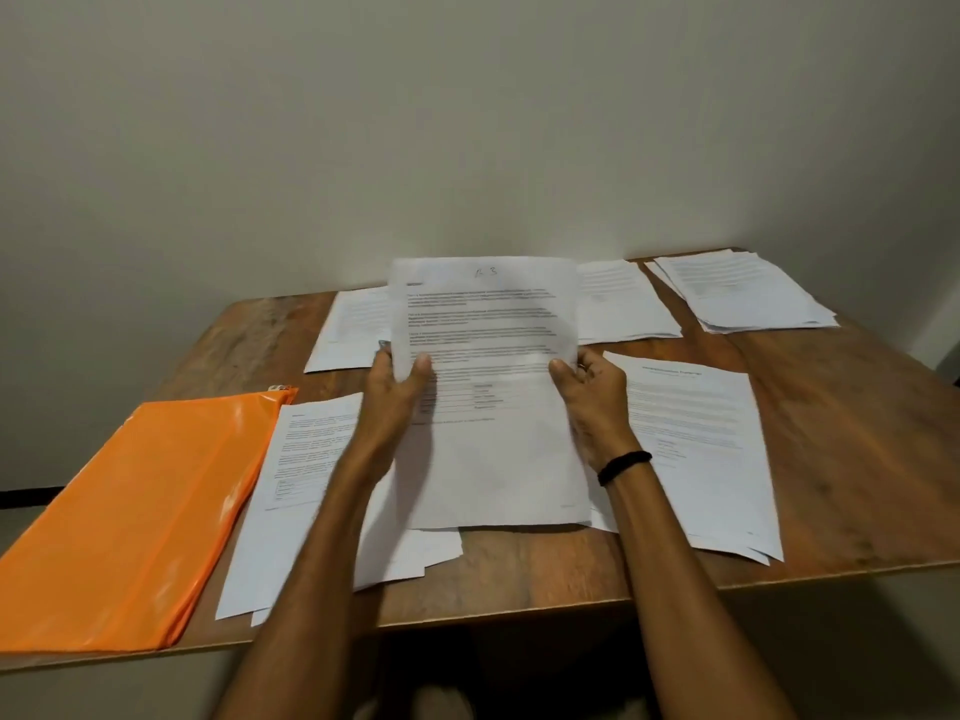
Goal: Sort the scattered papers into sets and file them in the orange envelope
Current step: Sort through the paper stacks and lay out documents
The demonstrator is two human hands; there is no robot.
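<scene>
- Left hand (397, 387) pinches the left edge of the held sheet (488, 356): thumb on the printed face, fingers behind the sheet.
- Right hand (597, 392) pinches the right edge the same way, thumb on front and the rest behind.
- Black wristband (623, 467) on the right wrist.
- Held sheet is mid-tabletop with its top edge tilted up toward the camera. Bottom edge looks to lie on the loose papers (415, 558) near the front edge, but contact is not certain.
- Sheet has printed text blocks, a small table lower down and a handwritten mark at the top, too blurred to read for sure.
- Orange envelope (130, 511) lies flat at the near left corner of the tabletop (831, 459), long side running away from the camera, near end over the front edge. No hand touches it.
- Near-left pile (291, 485) sits just beside the envelope's right edge, partly under the left forearm.
- Near-right pile (701, 449) is right of the right hand, printed side up, edges fanned.
- Far-left pile (348, 330) is behind the left hand, partly hidden by the held sheet.
- Far-middle pile (618, 304) is right of the held sheet's top.
- Far-right pile (743, 291) is at the back right corner, untidy and thicker than the others.
- Plain pale wall (467, 122) behind the tabletop.
</scene>
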